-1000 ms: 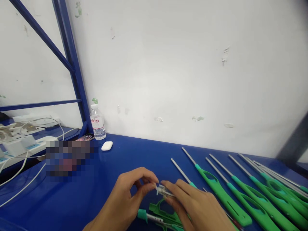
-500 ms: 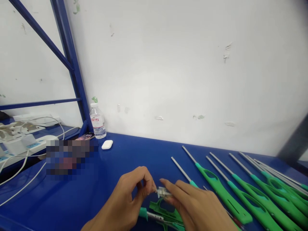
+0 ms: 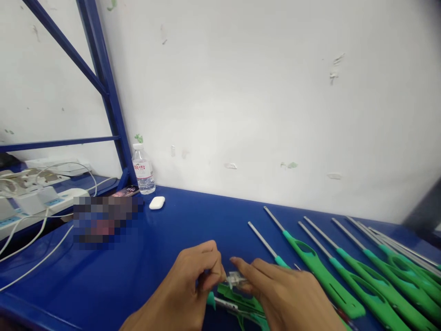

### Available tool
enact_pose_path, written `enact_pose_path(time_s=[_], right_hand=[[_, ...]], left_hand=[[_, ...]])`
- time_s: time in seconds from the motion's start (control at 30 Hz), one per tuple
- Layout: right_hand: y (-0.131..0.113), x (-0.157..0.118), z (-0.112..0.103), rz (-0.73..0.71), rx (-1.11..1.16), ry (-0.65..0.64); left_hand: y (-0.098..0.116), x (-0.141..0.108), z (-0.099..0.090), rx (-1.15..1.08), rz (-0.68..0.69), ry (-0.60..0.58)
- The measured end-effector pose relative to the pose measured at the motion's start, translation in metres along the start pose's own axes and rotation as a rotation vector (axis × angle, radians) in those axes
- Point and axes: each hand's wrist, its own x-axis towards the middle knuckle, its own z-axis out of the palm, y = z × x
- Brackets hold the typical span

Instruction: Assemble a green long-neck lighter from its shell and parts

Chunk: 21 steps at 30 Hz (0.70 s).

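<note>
My right hand (image 3: 275,287) is closed around a small clear plastic piece (image 3: 234,278), whose left end sticks out past the fingers. At that end my left hand (image 3: 196,280) has thumb and forefinger pinched together; whatever sits between these fingertips is too small to make out. Below both hands lies an opened green lighter casing (image 3: 241,299), partly hidden by my right hand. Beside it is a metal tube (image 3: 225,303) with a teal collar. Just beyond my right hand rests a long-necked lighter (image 3: 267,243), its handle mostly covered.
Several green long-necked lighters (image 3: 320,269) lie in a row on the blue table (image 3: 193,211) at the right. A water bottle (image 3: 144,172), a white earbud case (image 3: 157,202) and a phone (image 3: 127,191) stand or lie at the back left. Power strips (image 3: 65,200) with white cables are further left.
My left fingertips have curled in slightly and stay close to the clear piece, which has turned a little in my right hand. The whole view has shifted slightly.
</note>
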Motion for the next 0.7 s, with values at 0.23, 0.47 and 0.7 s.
enact_pose_path(time_s=[0.23,0.47,0.7], right_hand=[[0.004,-0.002,-0.019,0.126,0.076,0.083],[0.021,-0.015,-0.028,0.349,0.121,0.137],[0.017,-0.01,-0.032,0.379,0.141,0.113]], left_hand=[[0.002,0.009,0.009,-0.021,-0.086,0.086],[-0.005,-0.001,0.035,0.141,0.039,-0.183],[-0.013,-0.005,0.049,0.246,0.159,-0.266]])
